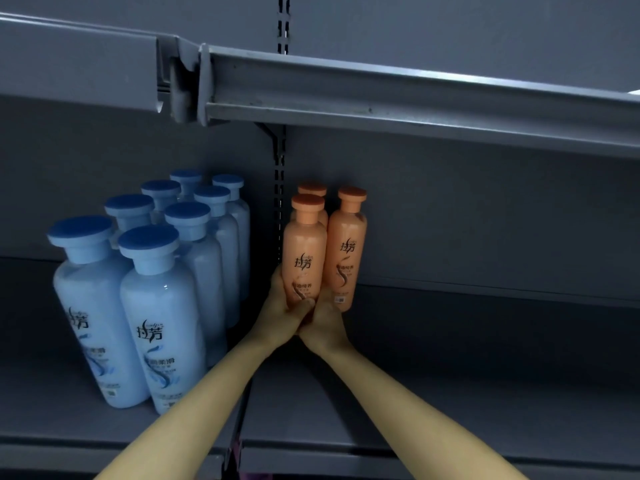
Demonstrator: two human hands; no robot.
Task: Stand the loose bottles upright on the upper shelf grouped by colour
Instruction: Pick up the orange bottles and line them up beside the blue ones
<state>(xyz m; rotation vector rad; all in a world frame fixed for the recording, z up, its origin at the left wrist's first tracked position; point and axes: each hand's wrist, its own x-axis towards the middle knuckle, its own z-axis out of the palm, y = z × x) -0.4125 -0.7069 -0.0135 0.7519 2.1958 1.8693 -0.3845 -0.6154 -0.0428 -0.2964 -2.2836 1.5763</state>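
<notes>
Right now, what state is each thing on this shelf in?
Blue bottles: upright, capped, clustered on the left.
Front orange bottle: upright, capped, held low by both grips; base hidden.
Right orange bottle: upright, capped, beside it.
Rear orange bottle: upright, capped, behind it.
Left-hand grip: curled round the front bottle.
Right-hand grip: curled round the same bottle.

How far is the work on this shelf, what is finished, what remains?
Done: eight blue bottles stand upright together on the left, and two orange bottles stand to their right. In hand: the left hand and right hand grip a third orange bottle at its base, upright beside them. Left: release it; no loose bottles are in view.
</notes>
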